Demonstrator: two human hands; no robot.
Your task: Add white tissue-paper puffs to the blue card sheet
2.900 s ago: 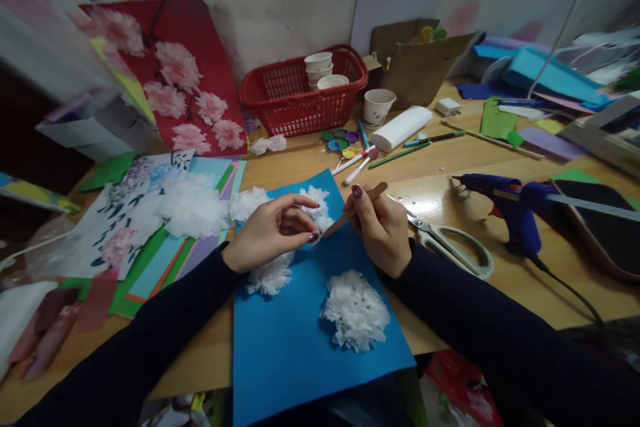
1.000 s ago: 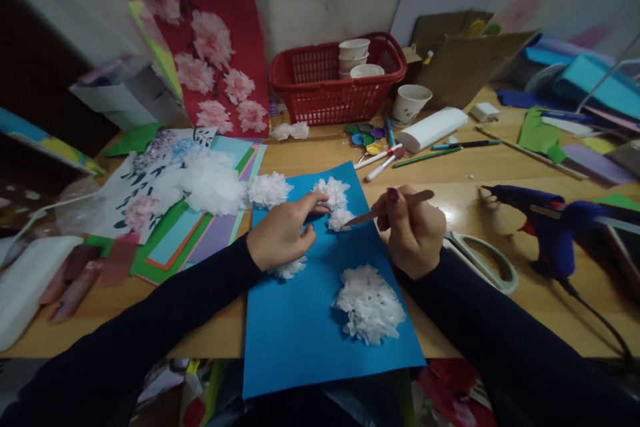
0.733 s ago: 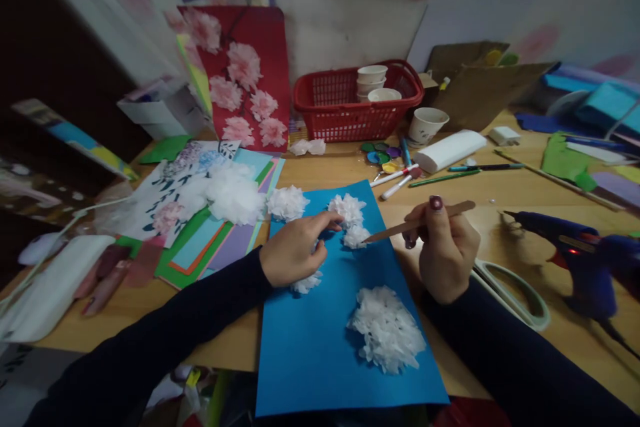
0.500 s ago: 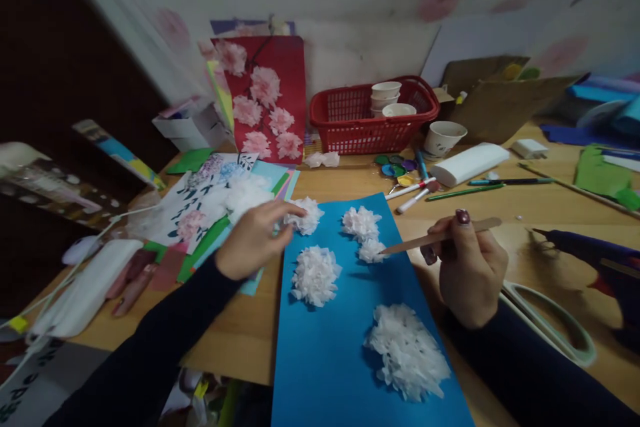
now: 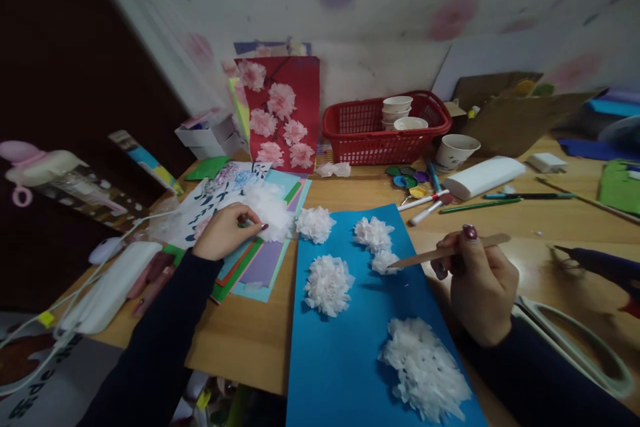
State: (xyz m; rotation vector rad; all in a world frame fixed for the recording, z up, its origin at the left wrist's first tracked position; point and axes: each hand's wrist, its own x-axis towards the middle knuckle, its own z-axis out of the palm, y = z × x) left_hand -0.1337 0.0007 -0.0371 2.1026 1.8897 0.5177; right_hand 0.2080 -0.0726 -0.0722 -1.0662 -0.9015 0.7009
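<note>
My right hand (image 5: 483, 287) grips a flat wooden craft stick (image 5: 425, 256) whose pointed tip meets a small white tissue-paper tuft (image 5: 384, 261). That tuft is on the blue sheet (image 5: 335, 360), just below a larger white tissue flower (image 5: 373, 233). Other ruffled flowers on the sheet are one at the upper left (image 5: 315, 223), one below it (image 5: 329, 285) and a big one (image 5: 425, 370) near the bottom. My left hand (image 5: 227, 230) is at a fluffy pile of white tissue paper (image 5: 267, 207), thumb and forefinger pinched together at its edge.
A red picture with pink flowers (image 5: 283, 113) leans against the wall. Beside it stands a red basket (image 5: 385, 143) with paper cups. Paint pots (image 5: 407, 178), brushes (image 5: 425, 210) and a white roll (image 5: 484, 177) lie behind the sheet. Scissors (image 5: 575, 340) and a glue gun (image 5: 600, 267) are at right.
My left hand has moved left from the upper-left flower to the tissue pile, and its fingers have closed. My right hand keeps the stick on the small tuft. The view has shifted slightly.
</note>
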